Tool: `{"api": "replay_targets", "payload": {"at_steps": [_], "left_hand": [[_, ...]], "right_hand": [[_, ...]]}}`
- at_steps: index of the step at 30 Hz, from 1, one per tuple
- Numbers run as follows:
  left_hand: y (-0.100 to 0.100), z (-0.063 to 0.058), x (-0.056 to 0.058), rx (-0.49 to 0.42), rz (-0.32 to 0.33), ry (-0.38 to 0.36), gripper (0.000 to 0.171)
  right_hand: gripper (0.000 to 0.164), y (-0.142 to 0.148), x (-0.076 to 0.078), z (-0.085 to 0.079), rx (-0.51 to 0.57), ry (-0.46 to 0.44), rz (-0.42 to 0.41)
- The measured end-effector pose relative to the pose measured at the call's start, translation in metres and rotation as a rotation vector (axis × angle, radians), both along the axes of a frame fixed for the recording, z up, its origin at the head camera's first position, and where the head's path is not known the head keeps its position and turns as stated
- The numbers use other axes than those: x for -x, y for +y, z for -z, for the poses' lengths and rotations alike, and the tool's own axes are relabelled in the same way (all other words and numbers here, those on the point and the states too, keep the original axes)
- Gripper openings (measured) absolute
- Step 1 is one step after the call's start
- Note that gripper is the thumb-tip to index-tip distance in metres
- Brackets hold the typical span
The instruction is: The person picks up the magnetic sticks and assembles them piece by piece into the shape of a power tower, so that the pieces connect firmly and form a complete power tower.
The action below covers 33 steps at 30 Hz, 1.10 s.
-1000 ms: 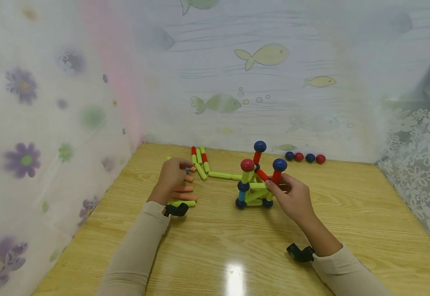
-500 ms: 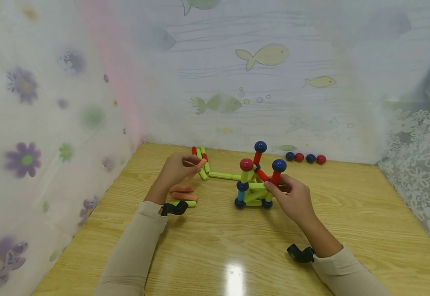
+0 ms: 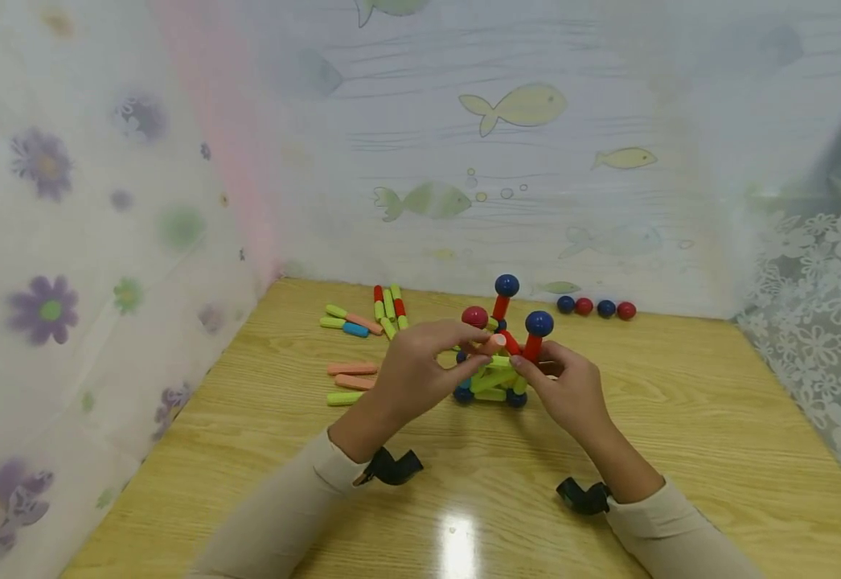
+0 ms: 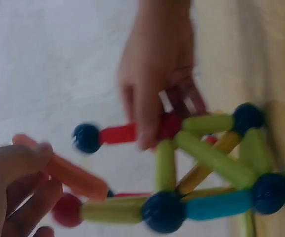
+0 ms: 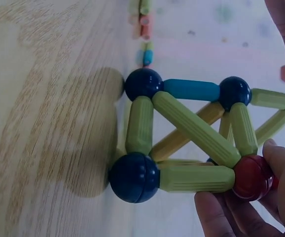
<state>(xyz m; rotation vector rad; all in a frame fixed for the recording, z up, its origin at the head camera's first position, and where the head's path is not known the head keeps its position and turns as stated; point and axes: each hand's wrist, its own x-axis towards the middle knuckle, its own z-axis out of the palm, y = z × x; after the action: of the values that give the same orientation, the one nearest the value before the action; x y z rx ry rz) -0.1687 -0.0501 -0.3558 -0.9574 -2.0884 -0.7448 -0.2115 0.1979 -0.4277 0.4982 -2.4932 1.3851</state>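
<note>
White glare [image 3: 459, 548] marks the evenly lit table [image 3: 514, 482], while the wrist views look dimmer, the left one blurred

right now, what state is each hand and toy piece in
Left hand: fingers pinching the orange stick
Orange stick: held up, not joined to the frame
Right hand: fingers gripping the frame at a red ball
Frame: standing on the table, sticks and balls joined
Four spare balls: loose, in a row
Other sticks: lying flat, some end to end
</note>
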Motion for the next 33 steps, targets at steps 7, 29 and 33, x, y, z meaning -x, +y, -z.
{"api": "replay_targets", "payload": {"at_steps": [7, 29, 33], "left_hand": [[0.023, 0.024, 0.002, 0.14, -0.208, 0.233, 0.024], [0.036, 0.036, 0.02, 0.179, -0.344, 0.324, 0.021], [0.033, 0.036, 0.022, 0.188, -0.346, 0.326, 0.02]], "right_hand": [[0.035, 0.0, 0.001, 0.0, -0.003, 0.02, -0.007], [0.021, -0.004, -0.005, -0.003, 0.132, 0.152, -0.062], [0.019, -0.005, -0.005, -0.003, 0.137, 0.141, -0.06]]}}
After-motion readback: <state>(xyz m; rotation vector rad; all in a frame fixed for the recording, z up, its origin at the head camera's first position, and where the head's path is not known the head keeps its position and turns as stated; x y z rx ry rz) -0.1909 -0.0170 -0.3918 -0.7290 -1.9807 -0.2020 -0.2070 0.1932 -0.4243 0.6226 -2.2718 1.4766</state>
